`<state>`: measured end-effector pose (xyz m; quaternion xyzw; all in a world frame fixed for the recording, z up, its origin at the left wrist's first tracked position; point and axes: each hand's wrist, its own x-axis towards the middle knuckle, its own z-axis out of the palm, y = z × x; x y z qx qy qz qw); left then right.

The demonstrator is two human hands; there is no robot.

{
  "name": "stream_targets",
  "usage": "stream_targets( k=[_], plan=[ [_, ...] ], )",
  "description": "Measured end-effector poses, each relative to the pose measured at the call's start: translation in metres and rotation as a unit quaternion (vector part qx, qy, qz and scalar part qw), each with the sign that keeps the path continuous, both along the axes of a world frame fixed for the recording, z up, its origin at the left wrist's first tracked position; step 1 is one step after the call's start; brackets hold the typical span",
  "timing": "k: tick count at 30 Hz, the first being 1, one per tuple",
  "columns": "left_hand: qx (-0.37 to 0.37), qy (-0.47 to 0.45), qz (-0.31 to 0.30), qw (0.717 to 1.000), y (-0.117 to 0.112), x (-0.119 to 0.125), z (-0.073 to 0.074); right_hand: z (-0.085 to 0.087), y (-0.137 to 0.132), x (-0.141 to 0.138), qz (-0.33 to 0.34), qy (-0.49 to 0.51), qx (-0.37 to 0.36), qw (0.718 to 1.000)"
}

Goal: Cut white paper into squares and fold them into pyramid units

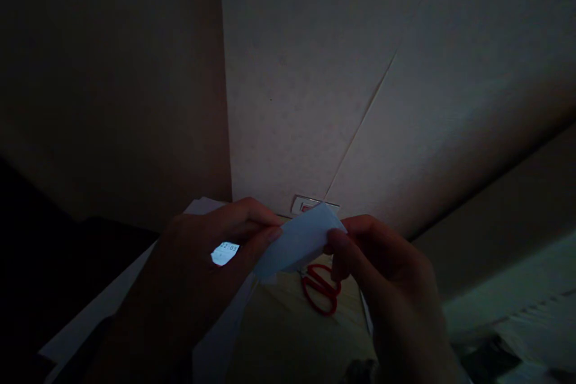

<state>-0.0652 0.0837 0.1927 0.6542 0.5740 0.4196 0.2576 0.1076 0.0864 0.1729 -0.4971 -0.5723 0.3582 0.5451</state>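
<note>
A folded piece of pale paper (294,241) is held up between both hands, tilted with its right end higher. My left hand (211,258) pinches its left end between thumb and fingers. At the opposite end, my right hand (382,276) grips the paper's right edge with thumb and forefinger. Below it on the wooden surface (274,336) lie scissors with red handles (321,291); their blades are mostly hidden. A lit screen (225,253) showing "22:03" glows through the gap between my left thumb and fingers.
Sheets of white paper (103,303) lie to the left, partly under my left arm. A wall socket or switch plate (299,204) sits low on the pale wall (292,84), where a thin cable (364,117) runs up diagonally. The room is dim.
</note>
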Motion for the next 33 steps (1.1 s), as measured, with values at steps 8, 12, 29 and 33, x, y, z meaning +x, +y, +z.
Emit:
stream_targets(
  k=[8,12,29,33],
  plan=[
    [-0.004,-0.002,0.007,1.0,0.0,0.0,0.0,0.002,0.001,0.0,0.004,-0.006,0.019,1.0],
    [-0.009,-0.002,0.021,1.0,-0.003,0.001,0.0,0.001,0.001,-0.006,0.017,0.025,0.006,1.0],
    [0.03,0.035,-0.058,0.997,0.003,-0.009,-0.006,-0.002,0.001,-0.008,0.027,0.018,-0.029,0.999],
    [0.034,0.036,-0.052,0.997,0.002,-0.008,-0.004,0.0,-0.001,-0.009,0.021,0.014,-0.024,0.999]
  ],
)
